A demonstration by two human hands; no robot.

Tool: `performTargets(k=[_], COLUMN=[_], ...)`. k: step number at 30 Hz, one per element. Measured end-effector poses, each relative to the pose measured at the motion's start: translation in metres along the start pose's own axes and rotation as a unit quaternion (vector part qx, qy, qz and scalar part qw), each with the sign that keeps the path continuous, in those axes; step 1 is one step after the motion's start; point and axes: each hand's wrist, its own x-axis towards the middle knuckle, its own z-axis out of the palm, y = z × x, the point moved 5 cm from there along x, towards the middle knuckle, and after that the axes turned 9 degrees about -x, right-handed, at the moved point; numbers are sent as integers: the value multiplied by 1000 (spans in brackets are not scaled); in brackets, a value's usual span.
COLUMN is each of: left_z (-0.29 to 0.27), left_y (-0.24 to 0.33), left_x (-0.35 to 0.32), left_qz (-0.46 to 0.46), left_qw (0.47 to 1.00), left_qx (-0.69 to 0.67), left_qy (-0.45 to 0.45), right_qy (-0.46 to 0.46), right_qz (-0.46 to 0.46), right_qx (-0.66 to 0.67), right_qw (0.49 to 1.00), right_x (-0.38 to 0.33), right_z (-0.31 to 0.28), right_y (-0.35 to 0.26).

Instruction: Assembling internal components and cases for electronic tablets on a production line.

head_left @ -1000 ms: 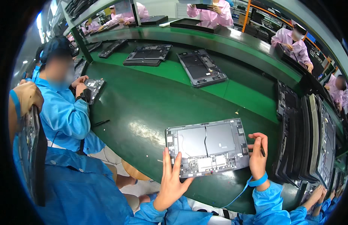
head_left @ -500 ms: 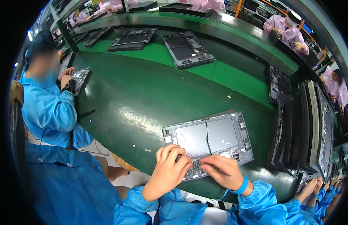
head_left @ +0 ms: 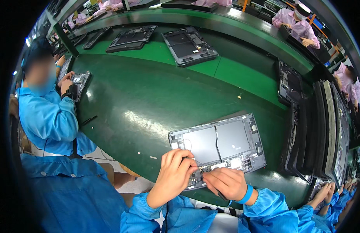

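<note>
Head view: at the desk's (head_left: 121, 89) near edge, left hand (head_left: 172, 173) arches over the tablet (head_left: 236, 141), grip unclear; right hand (head_left: 229, 183) curls palm-down, gripping a dark tool (head_left: 222, 195).

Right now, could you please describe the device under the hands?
On the dark green worktable, left of the mostly black stacked slabs, lies an open grey rectangular device. Unlike the dark-panelled devices beyond, its two panels are pale, split by a black cable.
</note>
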Motion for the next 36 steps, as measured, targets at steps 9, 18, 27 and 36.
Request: performTargets(k=[9, 18, 27, 36], left_z=[-8, -18, -9, -9], left_y=[-2, -1, -7, -9], left_x=[3, 18, 17, 22], left_qz=[4, -35, -21, -30], left_qw=[1000, 997, 994, 995], left_qx=[3, -7, -13, -28], left_qy=[-9, -71, -102, -96], right_qy=[-23, -28, 13, -10], right_qz=[64, 126, 122, 137], right_qx=[-71, -13, 88, 30], right_qw=[995, 992, 989, 990], right_x=[6, 11, 4, 7], right_z=[-5, -5, 1, -1], right_y=[-9, -7, 13, 6])
